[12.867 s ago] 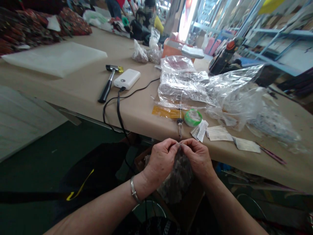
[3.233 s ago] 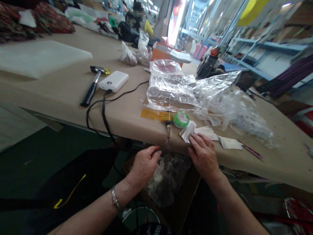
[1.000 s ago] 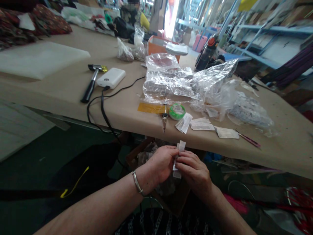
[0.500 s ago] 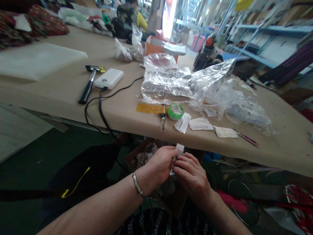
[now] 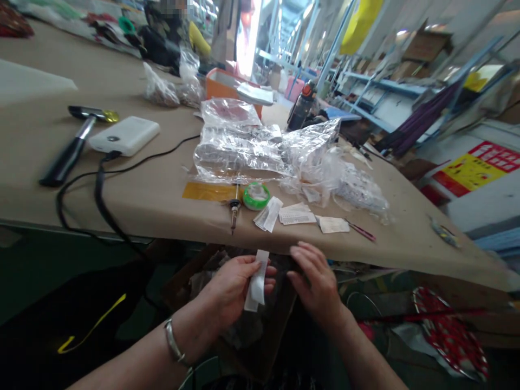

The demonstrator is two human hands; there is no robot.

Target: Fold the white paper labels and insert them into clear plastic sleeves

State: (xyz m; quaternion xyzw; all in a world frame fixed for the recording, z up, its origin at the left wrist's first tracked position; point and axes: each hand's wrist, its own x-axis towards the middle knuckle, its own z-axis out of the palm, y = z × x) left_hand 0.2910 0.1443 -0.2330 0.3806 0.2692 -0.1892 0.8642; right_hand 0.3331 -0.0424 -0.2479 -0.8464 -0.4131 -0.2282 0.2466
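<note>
**White label strips (image 5: 257,284) pinched in my left hand (image 5: 239,286), right hand (image 5: 319,284) loose beside it**

I hold the strips under my left thumb and across my fingers, just below the table's (image 5: 195,219) front edge. Their upper end stands past my thumb; the lower ends hang out of line, one of them curling. My right hand is held apart, fingers loosely spread, and I see nothing in it.

To handle these well, I judge the thumb should press only lightly: thin strips like these probably crease easily and cling together. Squaring the lower ends with my right fingertips would make single strips easier to tell apart, and handling them by the edges should spare the print.

As for edges, the slim tool, probably a soldering iron (image 5: 234,208), points its tip at me near the table's rim, just beyond my left hand. I can't tell whether it is hot, so I'd keep my knuckles low. The green tape roll (image 5: 255,206) sits just right of it, then three label piles (image 5: 296,215) in a row, then the tweezers (image 5: 361,230). Between my hands there is a gap wide enough for small finger moves. Beneath them is a cardboard box (image 5: 182,281) of translucent pieces (image 5: 244,330), where a dropped strip could be hard to spot.
</note>
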